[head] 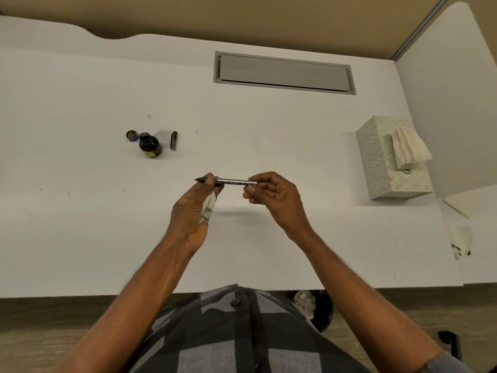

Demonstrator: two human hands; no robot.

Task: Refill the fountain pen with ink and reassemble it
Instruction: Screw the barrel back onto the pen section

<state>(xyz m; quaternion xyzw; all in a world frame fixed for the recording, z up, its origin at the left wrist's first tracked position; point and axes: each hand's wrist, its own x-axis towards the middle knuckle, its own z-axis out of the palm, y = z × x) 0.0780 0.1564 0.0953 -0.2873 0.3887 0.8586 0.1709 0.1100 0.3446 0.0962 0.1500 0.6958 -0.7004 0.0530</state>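
1. The left hand [192,211] is pinching the fountain pen [231,181] near its nib, a crumpled tissue [209,205] tucked in the palm.
2. The right hand [269,195] is gripping the barrel end; it should turn gently, keeping both parts aligned.
3. Farther off, the ink bottle [150,145] is standing open beside its cap [132,135].

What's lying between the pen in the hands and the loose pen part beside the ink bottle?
Nothing visible: bare desk runs from the pen up-left to the pen part. The open ink bottle stands just left of it.
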